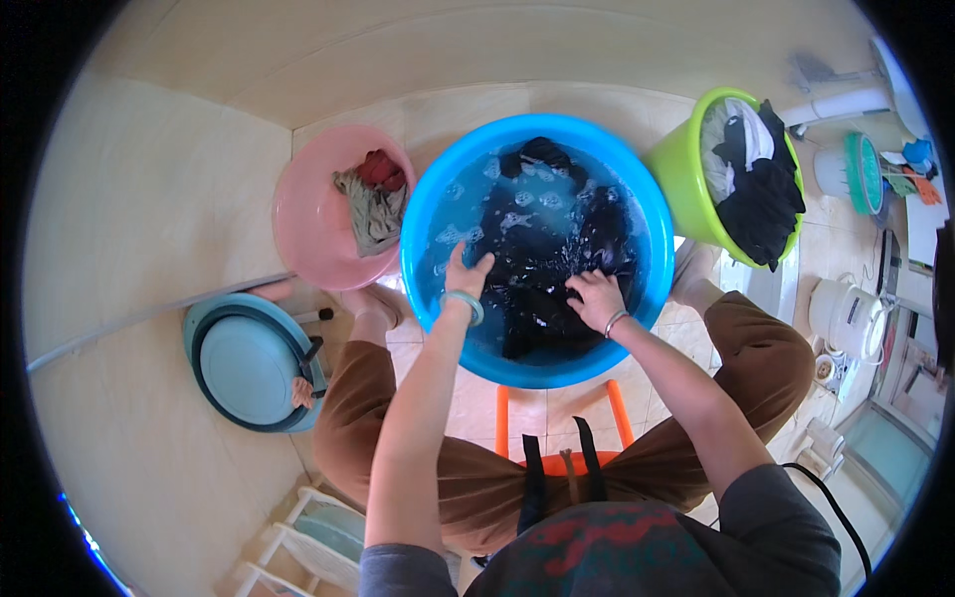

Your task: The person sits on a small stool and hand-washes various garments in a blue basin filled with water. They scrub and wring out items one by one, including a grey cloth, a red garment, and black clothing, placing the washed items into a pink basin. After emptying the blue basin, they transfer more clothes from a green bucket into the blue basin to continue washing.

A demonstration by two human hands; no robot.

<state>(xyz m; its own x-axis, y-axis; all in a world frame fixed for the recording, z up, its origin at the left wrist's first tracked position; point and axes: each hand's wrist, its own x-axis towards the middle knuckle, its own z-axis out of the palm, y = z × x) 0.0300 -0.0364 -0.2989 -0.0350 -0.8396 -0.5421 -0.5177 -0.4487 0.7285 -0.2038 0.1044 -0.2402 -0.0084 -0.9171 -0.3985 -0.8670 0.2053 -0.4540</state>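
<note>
Much dark cloth [542,323] submerged, outlines murky; left grip [466,280] spread; right grip [600,299]: cannot tell whether pinching.

This looks like a washing corner in a home, probably a bathroom or laundry space. Pale walls [149,189] meet a tiled floor [468,410]; clothes soak in sudsy water in a blue basin [537,123], while a pink basin [310,214] to the left and a green bucket [681,164] to the right hold more laundry. Blue tubs [249,368] lean at the left wall.
</note>
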